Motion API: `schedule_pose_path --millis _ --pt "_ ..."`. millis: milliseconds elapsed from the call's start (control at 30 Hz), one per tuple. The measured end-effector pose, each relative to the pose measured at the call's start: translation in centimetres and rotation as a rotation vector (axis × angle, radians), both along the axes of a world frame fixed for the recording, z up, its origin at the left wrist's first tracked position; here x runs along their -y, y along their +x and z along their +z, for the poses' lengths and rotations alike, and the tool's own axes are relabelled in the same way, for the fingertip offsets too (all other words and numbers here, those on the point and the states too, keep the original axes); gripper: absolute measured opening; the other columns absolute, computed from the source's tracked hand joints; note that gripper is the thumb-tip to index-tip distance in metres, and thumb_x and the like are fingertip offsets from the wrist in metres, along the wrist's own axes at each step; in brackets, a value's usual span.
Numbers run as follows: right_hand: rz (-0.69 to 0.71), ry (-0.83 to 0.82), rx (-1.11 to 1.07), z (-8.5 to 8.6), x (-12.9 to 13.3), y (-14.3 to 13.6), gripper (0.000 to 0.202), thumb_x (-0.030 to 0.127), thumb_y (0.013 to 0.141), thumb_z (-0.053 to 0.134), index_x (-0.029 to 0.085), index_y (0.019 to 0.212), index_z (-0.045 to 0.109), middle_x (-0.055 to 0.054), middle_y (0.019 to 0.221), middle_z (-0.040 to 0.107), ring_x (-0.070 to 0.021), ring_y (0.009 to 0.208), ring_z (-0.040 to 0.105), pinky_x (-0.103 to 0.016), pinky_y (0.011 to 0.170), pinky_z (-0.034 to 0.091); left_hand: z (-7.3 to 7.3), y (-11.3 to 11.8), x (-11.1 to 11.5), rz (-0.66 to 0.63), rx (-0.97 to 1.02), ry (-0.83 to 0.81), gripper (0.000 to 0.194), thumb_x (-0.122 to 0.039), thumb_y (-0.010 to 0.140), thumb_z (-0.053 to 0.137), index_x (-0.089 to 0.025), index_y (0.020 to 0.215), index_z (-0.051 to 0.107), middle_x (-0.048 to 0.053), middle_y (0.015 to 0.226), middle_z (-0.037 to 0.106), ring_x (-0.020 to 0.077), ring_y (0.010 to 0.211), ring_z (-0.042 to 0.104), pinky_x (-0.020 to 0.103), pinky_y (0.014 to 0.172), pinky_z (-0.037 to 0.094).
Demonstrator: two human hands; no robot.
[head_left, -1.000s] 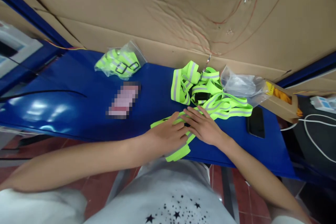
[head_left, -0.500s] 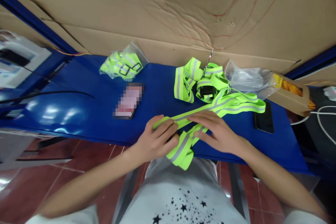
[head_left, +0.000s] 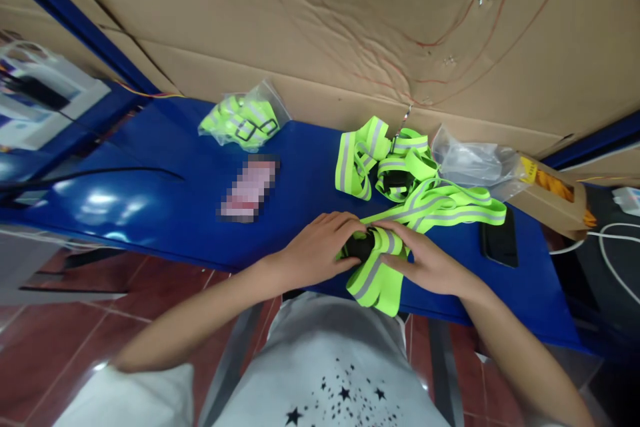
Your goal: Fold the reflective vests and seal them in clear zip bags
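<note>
Near the front edge of the blue table, a neon-yellow reflective strap (head_left: 373, 280) with a grey stripe lies folded between my hands. My left hand (head_left: 320, 247) curls its thumb and fingers around a black buckle (head_left: 361, 248) at the strap's end. From the other side, my right hand (head_left: 425, 260) pinches the strap's folded layers. Long loops of the same strap (head_left: 450, 205) run back from my fingers to the right. Behind them sits a tangled heap of neon straps (head_left: 407, 160) with a black part inside.
A clear bag of neon straps (head_left: 240, 121) and a pixelated phone (head_left: 250, 188) lie left on the blue table (head_left: 165, 213). To the right are a clear plastic bag (head_left: 473, 157), a cardboard box (head_left: 555, 197) and a dark phone (head_left: 500, 240). Cardboard (head_left: 310, 27) walls the back.
My left hand has shifted right and now grips the black buckle, which was out of sight before. The strap's folded end moved right, and my right hand closed on it.
</note>
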State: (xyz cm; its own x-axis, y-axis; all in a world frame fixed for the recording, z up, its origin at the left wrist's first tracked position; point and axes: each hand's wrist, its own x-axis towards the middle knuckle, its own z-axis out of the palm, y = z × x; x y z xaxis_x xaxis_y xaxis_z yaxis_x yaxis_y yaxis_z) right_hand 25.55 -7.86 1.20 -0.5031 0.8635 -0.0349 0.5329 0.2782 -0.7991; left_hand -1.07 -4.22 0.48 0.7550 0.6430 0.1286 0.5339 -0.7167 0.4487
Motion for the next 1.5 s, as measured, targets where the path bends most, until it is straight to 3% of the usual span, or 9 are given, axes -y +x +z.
schedule_pose_path --millis 267,433,600,700,800,933,1067,1233,1500 --pt "-0.060 -0.254 -0.301 -2.6 -0.9 0.7 0.047 0.021 0.094 0.055 0.026 0.140 0.046 -0.012 0.149 0.061 -0.0263 0.139 0.061 -0.046 0.107 0.059 -1.6 0.7 0.4 -0.037 0.003 0.168 0.029 -0.027 0.098 0.067 -0.019 0.125 0.063 0.011 0.135 0.066 0.0294 0.128 0.064 0.049 0.109 0.049" --pt "-0.109 -0.221 -0.230 -3.0 -1.3 1.2 0.042 0.017 0.092 0.052 0.026 0.133 0.053 -0.010 0.142 0.065 -0.0266 0.131 0.065 -0.049 0.107 0.057 -2.4 0.5 0.2 0.014 0.025 0.117 0.031 -0.024 0.098 0.067 -0.017 0.128 0.064 0.012 0.137 0.066 0.0281 0.132 0.062 0.046 0.109 0.051" --pt "-0.159 0.140 0.091 -0.8 0.0 0.0 0.037 0.035 0.102 0.057 0.028 0.139 0.056 -0.012 0.157 0.054 -0.0317 0.149 0.051 -0.057 0.120 0.046 -2.5 1.0 -0.1 0.073 -0.055 0.138 0.030 -0.025 0.096 0.068 -0.015 0.124 0.068 0.013 0.135 0.065 0.0311 0.124 0.064 0.048 0.102 0.050" --pt "-0.151 0.481 0.340 0.1 1.4 -2.5 0.066 0.050 0.098 0.068 0.025 0.154 0.046 -0.016 0.167 0.043 -0.0386 0.157 0.039 -0.063 0.125 0.038 -2.5 1.6 -0.2 0.056 -0.065 0.182 0.032 -0.025 0.094 0.070 -0.012 0.123 0.068 0.015 0.131 0.067 0.0322 0.124 0.062 0.049 0.103 0.047" --pt "-0.018 0.532 0.526 -0.4 2.1 -4.5 0.072 0.039 0.101 0.065 0.020 0.163 0.035 -0.019 0.161 0.052 -0.0392 0.147 0.051 -0.064 0.122 0.042 -2.6 1.9 -0.1 0.059 -0.079 0.285 0.029 -0.022 0.097 0.065 -0.010 0.124 0.067 0.016 0.129 0.069 0.0310 0.123 0.062 0.049 0.106 0.044" --pt "-0.105 0.444 0.677 -1.4 1.4 -3.6 0.052 0.016 0.102 0.054 0.020 0.154 0.050 -0.017 0.146 0.064 -0.0387 0.129 0.065 -0.063 0.109 0.053 -2.6 1.3 -0.2 0.107 -0.120 0.363 0.018 -0.018 0.097 0.062 -0.011 0.112 0.069 0.014 0.126 0.070 0.0307 0.120 0.065 0.051 0.109 0.042" --pt "-0.107 0.282 0.430 -1.3 0.1 -0.4 0.046 0.014 0.101 0.048 0.024 0.145 0.055 -0.013 0.145 0.063 -0.0323 0.128 0.066 -0.050 0.100 0.059 -2.5 0.1 -0.5 0.120 -0.072 0.338 0.016 -0.018 0.095 0.063 -0.013 0.110 0.067 0.013 0.122 0.070 0.0300 0.113 0.068 0.049 0.104 0.047" --pt "-0.354 0.007 -0.008 -2.1 -1.3 2.6 0.023 0.027 0.096 0.056 0.025 0.119 0.060 -0.006 0.112 0.070 -0.0239 0.101 0.068 -0.038 0.085 0.056 -1.8 -1.3 -0.8 0.286 0.184 0.268 0.021 -0.021 0.098 0.061 -0.017 0.118 0.058 0.015 0.134 0.067 0.0288 0.128 0.065 0.045 0.106 0.049" --pt "-0.489 -0.085 -0.255 -2.5 -1.6 2.2 0.027 0.026 0.089 0.062 0.027 0.116 0.060 -0.003 0.117 0.062 -0.0219 0.111 0.058 -0.036 0.096 0.047 -1.5 -0.4 -0.1 0.200 0.241 0.135 0.023 -0.021 0.097 0.061 -0.021 0.117 0.050 0.014 0.142 0.067 0.0295 0.128 0.067 0.052 0.109 0.046"
